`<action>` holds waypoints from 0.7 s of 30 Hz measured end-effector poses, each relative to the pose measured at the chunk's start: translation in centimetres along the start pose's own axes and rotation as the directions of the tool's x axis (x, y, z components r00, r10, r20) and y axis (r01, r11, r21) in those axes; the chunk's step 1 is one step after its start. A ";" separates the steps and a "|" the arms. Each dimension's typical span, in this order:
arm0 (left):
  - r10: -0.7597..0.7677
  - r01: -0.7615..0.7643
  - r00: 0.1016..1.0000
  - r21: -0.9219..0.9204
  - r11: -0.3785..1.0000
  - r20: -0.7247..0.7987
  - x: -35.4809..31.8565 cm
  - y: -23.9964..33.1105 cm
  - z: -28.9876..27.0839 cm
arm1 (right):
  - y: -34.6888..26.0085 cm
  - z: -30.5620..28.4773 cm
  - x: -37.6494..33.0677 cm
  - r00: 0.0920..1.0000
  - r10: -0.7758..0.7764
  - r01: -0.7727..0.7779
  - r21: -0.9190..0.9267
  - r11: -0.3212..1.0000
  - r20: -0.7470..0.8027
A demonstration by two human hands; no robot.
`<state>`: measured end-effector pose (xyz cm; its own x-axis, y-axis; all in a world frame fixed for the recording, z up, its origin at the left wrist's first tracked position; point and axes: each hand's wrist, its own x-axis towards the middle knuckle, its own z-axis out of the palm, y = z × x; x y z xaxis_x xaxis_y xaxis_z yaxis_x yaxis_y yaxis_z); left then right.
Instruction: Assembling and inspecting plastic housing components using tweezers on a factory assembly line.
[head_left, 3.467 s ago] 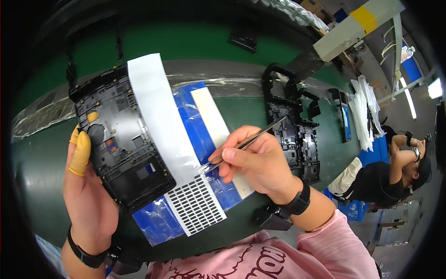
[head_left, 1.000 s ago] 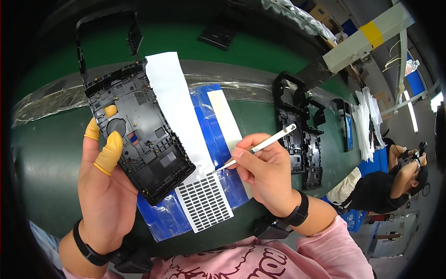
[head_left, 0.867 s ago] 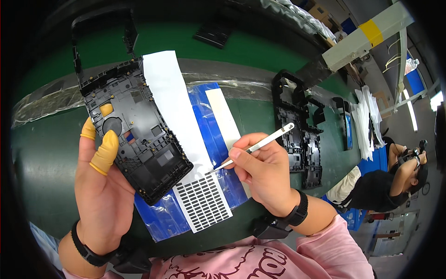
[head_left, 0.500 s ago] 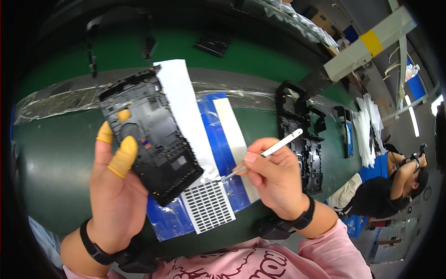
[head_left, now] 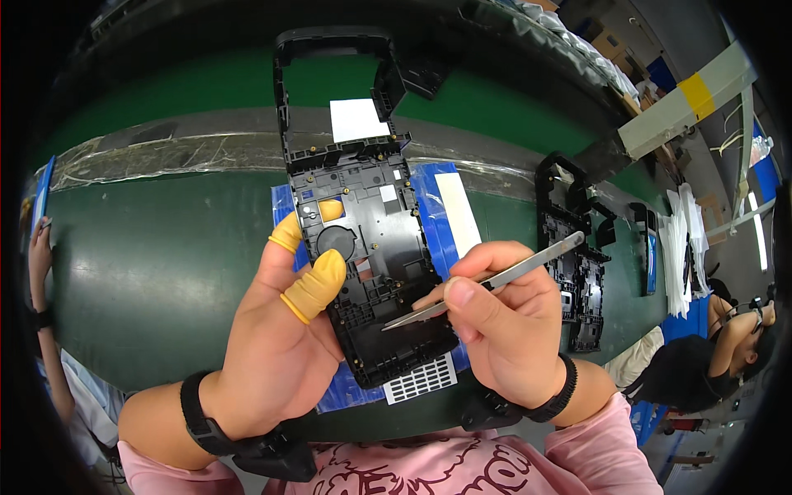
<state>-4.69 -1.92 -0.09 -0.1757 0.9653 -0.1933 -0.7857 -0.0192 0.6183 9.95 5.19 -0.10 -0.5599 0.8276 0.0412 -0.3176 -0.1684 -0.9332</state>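
My left hand (head_left: 272, 363), with yellow finger cots on thumb and finger, grips a black plastic housing (head_left: 404, 239) by its left side. The open frame of the housing points away from me, and its ribbed inside faces up. In my right hand (head_left: 516, 330) is a pair of metal tweezers (head_left: 540, 256), held between thumb and fingers. Their tips hover over or touch the housing's near section; whether they hold anything is too small to tell. Partly hidden beneath the housing lie a white sheet of small black stickers (head_left: 425, 381) and a blue mat (head_left: 437, 202).
To the right on the green table (head_left: 165, 272) lie more black housings (head_left: 587, 289) and a device with a blue screen (head_left: 651, 252). White strips (head_left: 686, 239) hang beyond. A co-worker's hand (head_left: 40, 252) shows at the left rim, another person (head_left: 701, 363) at right.
The housing has moved right and been turned more upright, now covering much of the sticker sheet. The tweezers' tips have moved from the sheet to the housing's near section.
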 end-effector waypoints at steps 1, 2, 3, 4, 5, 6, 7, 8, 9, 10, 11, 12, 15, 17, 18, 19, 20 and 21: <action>-0.002 0.002 1.000 -0.002 1.000 -0.002 0.0 0.0 -0.1 | 0.0 -0.1 0.0 1.000 -0.013 0.013 -0.001 1.000 -0.008; 0.003 -0.003 1.000 0.013 1.000 -0.003 0.0 0.0 -0.1 | 0.1 -0.2 0.0 1.000 -0.027 0.027 -0.001 1.000 -0.016; 0.008 -0.008 1.000 0.029 1.000 0.001 0.0 0.0 -0.1 | 0.1 -0.2 0.0 0.999 -0.028 0.028 -0.006 1.000 -0.019; 0.007 -0.007 1.000 0.026 1.000 0.005 0.0 -0.1 -0.2 | 0.1 -0.3 -0.1 0.999 -0.036 0.036 0.042 0.998 -0.005; 0.011 -0.012 1.000 0.026 1.000 0.014 -0.1 -0.1 -0.2 | 0.2 -0.3 -0.1 0.999 -0.044 0.043 0.090 0.995 0.009; 0.017 -0.017 1.000 0.028 0.999 0.020 -0.1 -0.1 -0.2 | 0.1 -0.2 -0.1 0.999 -0.043 0.042 0.089 0.995 0.009; 0.017 -0.018 1.000 0.027 0.999 0.019 -0.1 -0.2 -0.3 | 0.1 0.0 -0.1 0.999 -0.036 0.036 0.071 0.997 0.010; 0.018 -0.019 1.000 0.025 1.000 0.020 -0.2 -0.2 -0.3 | 0.1 0.0 -0.2 0.999 -0.030 0.030 0.054 0.998 0.011; 0.020 -0.020 1.000 0.022 1.000 0.023 -0.2 -0.2 -0.3 | 0.1 0.0 -0.2 0.999 -0.030 0.030 0.054 0.998 0.012; 0.021 -0.021 1.000 0.023 1.000 0.023 -0.2 -0.2 -0.4 | 0.2 0.0 -0.3 0.999 -0.032 0.031 0.058 0.998 0.022; 0.019 -0.019 1.000 0.021 1.000 0.025 -0.2 -0.2 -0.4 | 0.3 0.0 -0.3 0.999 -0.034 0.032 0.062 0.998 0.032; 0.016 -0.016 0.999 0.019 1.000 0.030 -0.2 -0.3 -0.4 | 0.3 0.0 -0.3 0.999 -0.036 0.033 0.062 0.997 0.032; 0.019 -0.019 0.999 0.020 1.000 0.025 -0.2 -0.4 -0.4 | 0.4 0.0 -0.3 1.000 -0.015 0.014 0.072 0.997 0.020; 0.021 -0.022 0.999 0.025 0.999 0.025 -0.2 -0.4 -0.4 | 0.5 -0.1 -0.3 1.000 -0.006 0.005 0.064 0.998 0.026; 0.024 -0.025 0.999 0.027 0.999 0.026 -0.1 -0.5 -0.4 | 0.5 -0.1 -0.3 1.000 -0.007 0.005 0.065 0.998 0.025; 0.024 -0.024 0.999 0.028 0.999 0.026 -0.1 -0.5 -0.4 | 0.6 -0.2 -0.2 1.000 -0.008 0.006 0.061 0.998 0.027; 0.024 -0.025 0.999 0.029 0.999 0.026 -0.1 -0.4 -0.3 | 0.6 -0.2 -0.2 1.000 -0.009 0.008 0.057 0.998 0.029; 0.025 -0.026 0.999 0.029 0.999 0.025 -0.1 -0.4 -0.3 | 0.6 -0.2 -0.1 1.000 -0.009 0.008 0.057 0.998 0.030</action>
<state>-4.49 -2.09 -0.55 -0.1803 0.9707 -0.1587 -0.7632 -0.0363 0.6452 9.96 5.05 -0.75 -0.5792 0.8129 0.0606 -0.3651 -0.1923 -0.9109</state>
